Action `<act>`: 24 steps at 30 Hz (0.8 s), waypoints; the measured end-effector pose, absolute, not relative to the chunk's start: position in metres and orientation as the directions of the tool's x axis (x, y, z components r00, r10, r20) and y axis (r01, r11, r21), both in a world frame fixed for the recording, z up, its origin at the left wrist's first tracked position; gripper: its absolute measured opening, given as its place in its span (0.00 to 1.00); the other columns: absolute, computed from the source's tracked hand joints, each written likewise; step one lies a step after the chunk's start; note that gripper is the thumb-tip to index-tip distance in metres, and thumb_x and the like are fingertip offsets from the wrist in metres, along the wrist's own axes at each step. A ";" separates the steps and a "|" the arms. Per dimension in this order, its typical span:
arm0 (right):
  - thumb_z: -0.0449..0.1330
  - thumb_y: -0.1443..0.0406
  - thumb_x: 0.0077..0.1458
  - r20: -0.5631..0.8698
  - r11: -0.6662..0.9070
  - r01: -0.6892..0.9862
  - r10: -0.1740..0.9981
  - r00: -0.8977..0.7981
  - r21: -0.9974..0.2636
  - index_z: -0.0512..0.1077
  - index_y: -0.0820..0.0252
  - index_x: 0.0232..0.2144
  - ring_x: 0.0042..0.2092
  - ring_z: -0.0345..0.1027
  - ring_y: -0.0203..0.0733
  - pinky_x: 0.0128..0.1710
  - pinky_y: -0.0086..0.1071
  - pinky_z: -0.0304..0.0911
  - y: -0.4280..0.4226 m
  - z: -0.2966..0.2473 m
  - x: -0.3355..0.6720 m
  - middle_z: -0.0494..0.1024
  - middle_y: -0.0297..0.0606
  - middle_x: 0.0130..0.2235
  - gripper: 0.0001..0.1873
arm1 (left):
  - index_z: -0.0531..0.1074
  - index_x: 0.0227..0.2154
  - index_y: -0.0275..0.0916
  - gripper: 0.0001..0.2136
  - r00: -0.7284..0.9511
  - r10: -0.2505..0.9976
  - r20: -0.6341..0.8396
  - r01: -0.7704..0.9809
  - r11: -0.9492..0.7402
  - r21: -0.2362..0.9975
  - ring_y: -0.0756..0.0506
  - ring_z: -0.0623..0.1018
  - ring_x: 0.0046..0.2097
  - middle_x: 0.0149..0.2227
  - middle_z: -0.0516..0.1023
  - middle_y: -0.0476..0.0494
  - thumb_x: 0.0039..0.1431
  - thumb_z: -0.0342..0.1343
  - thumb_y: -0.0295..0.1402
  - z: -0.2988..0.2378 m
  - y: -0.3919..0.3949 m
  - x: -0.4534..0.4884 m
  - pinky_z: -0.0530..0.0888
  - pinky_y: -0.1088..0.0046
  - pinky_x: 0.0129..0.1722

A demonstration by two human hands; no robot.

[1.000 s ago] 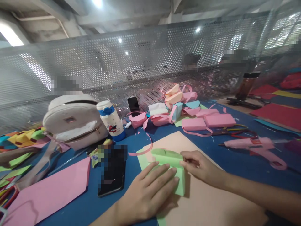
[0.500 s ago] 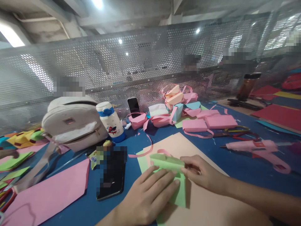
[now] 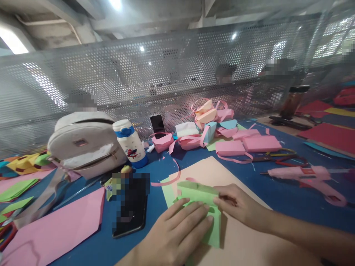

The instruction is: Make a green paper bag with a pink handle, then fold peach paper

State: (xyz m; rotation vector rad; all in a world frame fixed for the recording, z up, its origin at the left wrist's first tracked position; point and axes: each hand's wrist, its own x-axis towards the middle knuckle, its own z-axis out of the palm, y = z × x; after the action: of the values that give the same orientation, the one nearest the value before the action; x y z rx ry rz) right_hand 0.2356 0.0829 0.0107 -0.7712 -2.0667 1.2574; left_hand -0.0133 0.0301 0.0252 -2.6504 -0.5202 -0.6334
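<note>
Covering much of a green folded paper with the left hand, fingers stretched and slightly apart, thumb hidden; cannot tell whether also gripping from beneath. Pinching the right end of the same paper's upper fold between the narrowed thumb and fingers of the right hand. Working on top of peach sheets, with pale green paper peeping out at their left border, towards the middle of the near edge of the blue tabletop. Left of the sheets, a black phone lying flat; further left, towards the near left corner, a large pink sheet. Across the sheets' left border, a curled pink strip. Along the far edge, before a perforated metal panel, from left to right: a white backpack, a white-and-blue bottle, a smaller phone propped upright, then a cluster of pink, peach and blue paper bags. Towards the right edge, red-handled scissors and, just nearer, a pink glue gun with nozzle pointing left, well apart from the right hand.
</note>
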 end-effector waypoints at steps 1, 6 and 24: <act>0.52 0.49 0.66 0.189 0.383 0.171 0.736 -0.650 -0.908 0.67 0.60 0.27 0.29 0.51 0.37 0.28 0.30 0.51 0.083 0.011 0.235 0.61 0.32 0.26 0.24 | 0.70 0.58 0.30 0.22 0.827 0.265 0.497 0.428 -0.868 -0.250 0.42 0.67 0.65 0.61 0.72 0.38 0.75 0.33 0.25 0.024 0.031 -0.014 0.58 0.60 0.67; 0.55 0.47 0.63 0.180 0.392 0.224 0.764 -0.619 -0.892 0.67 0.60 0.26 0.27 0.50 0.36 0.27 0.29 0.51 0.084 0.010 0.236 0.58 0.29 0.24 0.24 | 0.70 0.58 0.30 0.19 0.811 0.276 0.515 0.449 -0.859 -0.247 0.42 0.70 0.62 0.59 0.74 0.38 0.75 0.37 0.25 0.023 0.031 -0.013 0.60 0.61 0.66; 0.53 0.48 0.66 0.221 0.392 0.171 0.770 -0.598 -0.904 0.68 0.59 0.28 0.32 0.58 0.40 0.33 0.32 0.57 0.084 0.012 0.234 0.66 0.33 0.28 0.23 | 0.71 0.57 0.30 0.19 0.821 0.269 0.503 0.439 -0.861 -0.257 0.41 0.68 0.64 0.60 0.73 0.38 0.75 0.37 0.26 0.027 0.028 -0.013 0.65 0.62 0.64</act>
State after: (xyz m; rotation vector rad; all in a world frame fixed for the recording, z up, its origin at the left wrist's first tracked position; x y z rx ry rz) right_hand 0.2342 0.0838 0.0117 -0.8029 -2.0100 1.2005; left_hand -0.0127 0.0276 0.0267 -2.6404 -0.5326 -0.6531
